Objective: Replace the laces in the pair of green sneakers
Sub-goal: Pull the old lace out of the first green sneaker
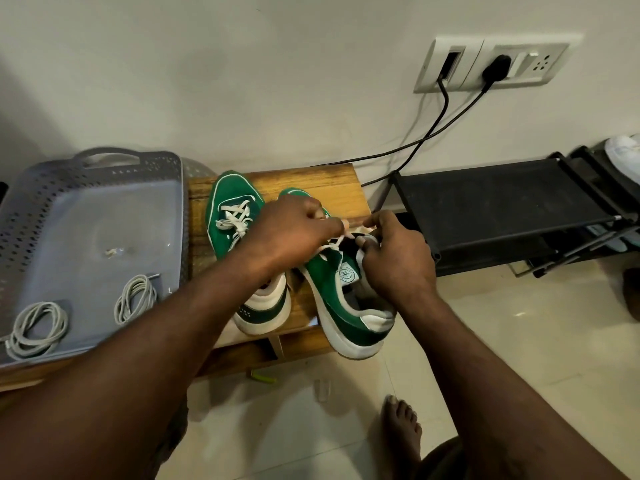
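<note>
Right green sneaker (329, 282) lies under your fingers on the wooden bench (329, 178), with its heel overhanging the near edge. Your left hand (294, 230) pinches the flat white lace (337, 241). Your right hand (394, 261) curls on the sneaker's open collar. Left of your fingers sits the laced left sneaker (235, 220), green with a thick white sole. Farther left, a perforated grey tray (86, 209) holds two coiled laces (38, 327). A black shoe rack (502, 202) stands just right of your fingers.

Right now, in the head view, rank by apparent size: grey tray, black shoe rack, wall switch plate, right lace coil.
1. grey tray and black shoe rack: they look alike; the tray is nearer and cut off, so unranked.
2. wall switch plate.
3. right lace coil, smallest.
</note>
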{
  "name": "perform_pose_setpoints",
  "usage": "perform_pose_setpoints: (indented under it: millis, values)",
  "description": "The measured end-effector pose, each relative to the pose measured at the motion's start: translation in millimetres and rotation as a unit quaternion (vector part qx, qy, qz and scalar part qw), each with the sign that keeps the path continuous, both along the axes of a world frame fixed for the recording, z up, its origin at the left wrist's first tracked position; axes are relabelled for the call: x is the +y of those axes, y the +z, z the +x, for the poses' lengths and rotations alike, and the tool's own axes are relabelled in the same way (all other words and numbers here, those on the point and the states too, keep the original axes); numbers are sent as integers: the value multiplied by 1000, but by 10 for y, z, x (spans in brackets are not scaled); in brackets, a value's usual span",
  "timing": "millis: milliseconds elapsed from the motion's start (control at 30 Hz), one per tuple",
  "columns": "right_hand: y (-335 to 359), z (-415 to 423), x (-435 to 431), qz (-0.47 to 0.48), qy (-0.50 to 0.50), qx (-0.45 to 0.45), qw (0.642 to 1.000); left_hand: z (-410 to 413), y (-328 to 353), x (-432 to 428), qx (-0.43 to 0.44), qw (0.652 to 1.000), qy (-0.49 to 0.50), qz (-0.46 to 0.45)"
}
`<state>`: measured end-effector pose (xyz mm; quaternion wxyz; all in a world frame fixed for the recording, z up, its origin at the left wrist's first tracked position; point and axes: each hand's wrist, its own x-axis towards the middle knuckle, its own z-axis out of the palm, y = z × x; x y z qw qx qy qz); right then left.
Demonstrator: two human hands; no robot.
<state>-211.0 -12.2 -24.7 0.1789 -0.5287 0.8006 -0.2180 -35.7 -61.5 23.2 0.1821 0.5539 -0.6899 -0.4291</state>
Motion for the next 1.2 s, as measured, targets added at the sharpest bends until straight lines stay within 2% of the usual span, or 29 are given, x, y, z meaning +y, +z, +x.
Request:
perform_pose_setpoints:
  millis: [33,67,133,167,233,333,433,533,567,600,633,700,767,867,933,1133,1200]
  values:
    - [2,10,-5,-1,0,-2,1000,-23,-4,8,-87,995,-37,-29]
    - [5,20,-9,-3,-1,-2,1000,-38,5,24,-138,987,-66,-42]
    - [6,35,-11,-4,1,1,1000,-49,44,47,-132,986,-91,-41]
    - [3,42,-10,-3,3,6,1000,-44,66,62,-106,988,-99,-46]
    - [9,41,-1,-2,3,16,1000,-19,110,73,29,992,-117,-45]
    - [25,12,10,1,1,16,1000,90,181,46,255,954,-152,32]
    - [37,-14,1,5,-3,8,1000,119,218,24,353,915,-133,143]
    - [28,3,-24,12,1,9,1000,106,184,-40,419,891,-40,170]
    - [26,10,-27,14,1,11,1000,89,180,-54,393,906,-22,157]
    - [25,16,-27,16,2,15,1000,72,176,-56,324,938,-11,124]
    - [24,20,-24,17,4,18,1000,59,161,-48,221,972,-5,80]
    - [22,22,-19,14,10,23,1000,36,78,-24,38,999,-7,37]
    - [22,32,-18,13,14,26,999,14,-9,16,-30,999,-11,37]
    - [12,67,-25,6,15,22,1000,-21,-36,69,-131,988,-55,-55]
    - [2,85,-19,1,14,25,1000,-63,-59,101,-183,977,-72,-86]
    - [2,143,2,-4,37,46,998,-142,-157,132,-275,939,-98,-181]
    - [6,132,1,-4,37,50,998,-146,-162,101,-260,940,-108,-192]
